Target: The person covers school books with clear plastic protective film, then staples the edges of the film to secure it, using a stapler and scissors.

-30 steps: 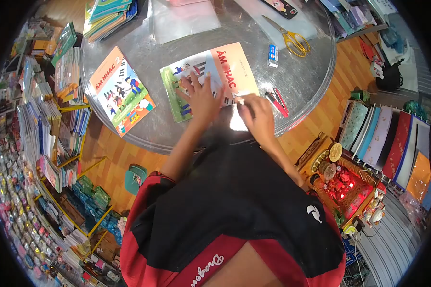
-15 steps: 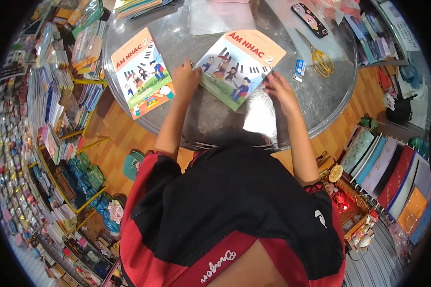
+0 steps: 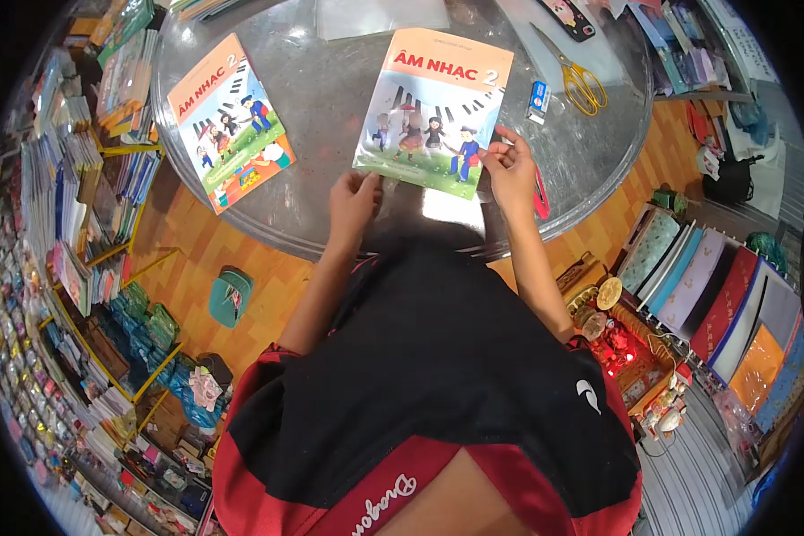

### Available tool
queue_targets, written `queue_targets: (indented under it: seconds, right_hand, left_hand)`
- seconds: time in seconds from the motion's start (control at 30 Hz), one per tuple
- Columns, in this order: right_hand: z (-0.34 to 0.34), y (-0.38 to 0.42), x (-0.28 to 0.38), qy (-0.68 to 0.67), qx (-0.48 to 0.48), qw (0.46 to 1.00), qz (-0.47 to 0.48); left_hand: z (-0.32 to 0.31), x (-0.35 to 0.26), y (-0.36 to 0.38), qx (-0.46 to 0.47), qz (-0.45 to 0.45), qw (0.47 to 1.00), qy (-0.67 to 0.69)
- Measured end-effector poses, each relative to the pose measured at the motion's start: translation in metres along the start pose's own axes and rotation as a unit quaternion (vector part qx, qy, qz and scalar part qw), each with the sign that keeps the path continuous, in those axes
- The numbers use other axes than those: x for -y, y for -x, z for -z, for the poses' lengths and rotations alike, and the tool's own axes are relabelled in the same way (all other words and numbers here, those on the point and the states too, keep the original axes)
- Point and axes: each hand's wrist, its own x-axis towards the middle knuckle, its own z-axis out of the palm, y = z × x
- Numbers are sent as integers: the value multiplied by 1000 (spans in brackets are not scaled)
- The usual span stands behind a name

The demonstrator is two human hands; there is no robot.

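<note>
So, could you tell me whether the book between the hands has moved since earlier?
Yes: the book has turned counterclockwise in the view, judged against the scissors, which keep their slant.

Phone (image 3: 570,18), 1 o'clock: cut off by top edge. Book stack (image 3: 207,8), 11 o'clock: likewise. Red tool (image 3: 541,196): partly hidden by right hand (image 3: 512,170), at its 4 o'clock. Booklet (image 3: 431,116): topmost print too small to read. Shelf packets (image 3: 18,344), 9 o'clock: blurred, contents indistinct.
</note>
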Motion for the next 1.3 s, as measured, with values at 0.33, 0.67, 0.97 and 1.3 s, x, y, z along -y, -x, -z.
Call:
queue_targets:
  seconds: [0.33,0.67,0.97,1.3]
  right_hand:
    - [21,25,36,43,-66,989,126]
    - [13,63,-7,-233,15,949,-212]
    - [12,49,-12,-405,15,886,-225]
    - [5,56,28,-344,84,928,-115]
  left_hand:
    - [-46,-7,-3,152,205,711,655]
    - [-79,-11,11,266,151,680,666]
    - [-65,12,7,292,164,599,727]
    - [-27,20,24,173,140,904,366]
